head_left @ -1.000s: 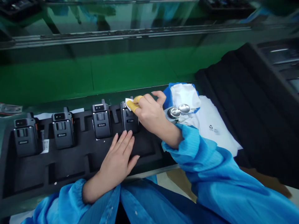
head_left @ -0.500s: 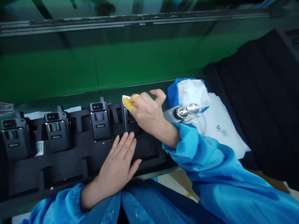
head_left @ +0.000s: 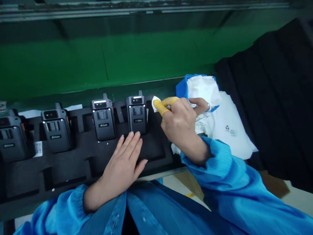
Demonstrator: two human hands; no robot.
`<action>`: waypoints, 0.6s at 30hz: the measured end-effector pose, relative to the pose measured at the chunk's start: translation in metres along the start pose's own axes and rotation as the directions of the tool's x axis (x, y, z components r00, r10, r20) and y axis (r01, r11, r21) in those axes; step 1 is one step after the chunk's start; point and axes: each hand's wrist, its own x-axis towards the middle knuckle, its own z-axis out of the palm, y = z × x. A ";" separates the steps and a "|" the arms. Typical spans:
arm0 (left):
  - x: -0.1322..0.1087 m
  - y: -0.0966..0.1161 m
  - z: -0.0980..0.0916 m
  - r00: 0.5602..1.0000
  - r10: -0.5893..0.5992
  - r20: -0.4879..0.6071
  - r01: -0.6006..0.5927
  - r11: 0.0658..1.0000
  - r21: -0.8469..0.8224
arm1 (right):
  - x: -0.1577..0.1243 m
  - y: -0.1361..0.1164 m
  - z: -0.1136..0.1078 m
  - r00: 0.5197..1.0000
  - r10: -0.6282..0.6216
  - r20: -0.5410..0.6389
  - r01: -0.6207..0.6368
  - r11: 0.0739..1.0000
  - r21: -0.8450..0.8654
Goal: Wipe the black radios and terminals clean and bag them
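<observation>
My right hand (head_left: 179,119), with yellow finger cots on two fingers, pinches a small white wipe (head_left: 156,103). It hovers right of a black two-way radio (head_left: 137,119) marked Riton. My left hand (head_left: 124,161) lies flat with fingers stretched out, its fingertips at the bottom edge of that radio. To the left stand further radios in a row, one close by (head_left: 103,122), another (head_left: 57,135) farther off, and one (head_left: 13,140) at the left edge. They rest in a black foam tray (head_left: 102,163). The metal-topped bottle is mostly hidden behind my right hand.
A blue box (head_left: 182,87) holds folded white cloths (head_left: 204,88). Beside it lie a white plastic bag (head_left: 234,130) and crumpled white cloth (head_left: 205,125). Black foam sheets (head_left: 274,98) stand at the right. A green panel (head_left: 146,58) rises behind the bench.
My right hand has moved right, off the radio, with the wipe still pinched, and now covers the bottle. My left hand stays flat in about the same place. The view has tilted slightly down.
</observation>
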 end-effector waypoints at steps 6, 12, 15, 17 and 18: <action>-0.001 0.000 0.003 1.000 -0.006 -0.001 0.006 1.000 -0.018 | -0.015 -0.029 -0.007 0.949 -0.297 -0.109 0.303 0.952 0.047; 0.001 -0.001 0.001 0.999 0.025 -0.031 -0.024 0.999 0.033 | -0.021 -0.029 0.000 0.940 -0.318 -0.124 0.317 0.948 -0.030; 0.002 -0.001 0.002 0.999 0.025 -0.034 -0.024 0.999 0.037 | -0.029 -0.018 0.002 0.969 -0.229 -0.090 0.218 0.969 -0.115; 0.001 0.000 0.004 0.999 0.014 -0.029 -0.014 1.000 0.021 | -0.030 -0.012 0.000 0.985 -0.158 -0.069 0.146 0.978 -0.151; 0.001 0.000 0.004 1.000 0.011 -0.029 -0.011 1.000 0.010 | -0.029 -0.011 -0.002 0.987 -0.139 -0.077 0.126 0.980 -0.153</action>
